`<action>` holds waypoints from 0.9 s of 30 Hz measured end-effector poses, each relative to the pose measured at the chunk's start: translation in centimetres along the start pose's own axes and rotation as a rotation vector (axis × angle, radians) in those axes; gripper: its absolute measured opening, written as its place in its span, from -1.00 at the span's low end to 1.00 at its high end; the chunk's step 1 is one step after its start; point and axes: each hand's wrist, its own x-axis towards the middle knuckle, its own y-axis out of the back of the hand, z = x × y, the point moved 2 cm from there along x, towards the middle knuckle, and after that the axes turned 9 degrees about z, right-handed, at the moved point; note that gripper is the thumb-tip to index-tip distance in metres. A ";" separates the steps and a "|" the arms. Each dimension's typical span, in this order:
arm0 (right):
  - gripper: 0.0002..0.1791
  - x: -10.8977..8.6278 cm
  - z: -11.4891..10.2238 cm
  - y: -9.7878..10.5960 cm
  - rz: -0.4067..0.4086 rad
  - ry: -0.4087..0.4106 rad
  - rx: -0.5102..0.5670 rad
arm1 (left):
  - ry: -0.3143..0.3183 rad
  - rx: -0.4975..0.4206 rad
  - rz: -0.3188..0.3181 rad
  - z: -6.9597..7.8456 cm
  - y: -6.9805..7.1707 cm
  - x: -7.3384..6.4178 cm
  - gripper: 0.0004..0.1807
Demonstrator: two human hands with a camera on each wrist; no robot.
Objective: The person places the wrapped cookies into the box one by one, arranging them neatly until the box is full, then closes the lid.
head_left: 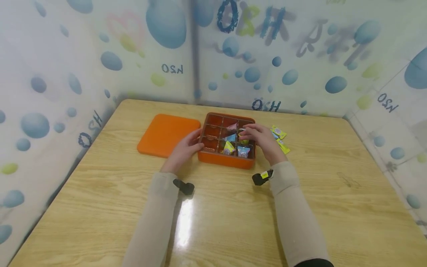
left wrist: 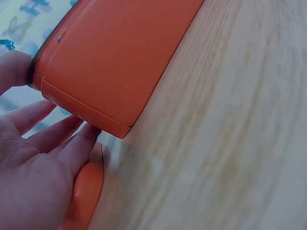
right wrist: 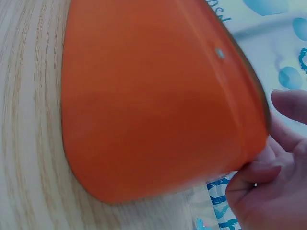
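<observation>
An orange box (head_left: 227,160) with a dark divided insert stands on the table. Small triangular packets lie in its compartments: pink (head_left: 231,127), blue (head_left: 230,138) and yellow (head_left: 228,148) down the middle column, and another blue packet (head_left: 243,151) at the near right. My left hand (head_left: 183,150) holds the box's left side, thumb at the rim and fingers against the outer wall. Over the right column is my right hand (head_left: 263,141), its bent fingers at a yellow packet (head_left: 244,141) in the middle compartment. Those fingertips are partly hidden, so a pinch cannot be confirmed.
A flat orange lid (head_left: 166,135) lies left of the box, close to my left hand. Several yellow and blue packets (head_left: 279,132) lie on the wooden table (head_left: 220,215) beyond my right hand. Printed wall coverings (head_left: 230,81) stand behind and beside the table.
</observation>
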 end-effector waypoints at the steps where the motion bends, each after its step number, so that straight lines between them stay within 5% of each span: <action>1: -0.52 -0.1 0.0 0.0 -0.002 0.001 0.002 | 0.003 -0.001 0.000 0.0 0.0 0.0 -0.42; 27: -0.53 -0.6 0.8 0.2 0.028 0.060 0.078 | 0.038 -0.040 0.002 0.2 -0.3 -0.2 -0.41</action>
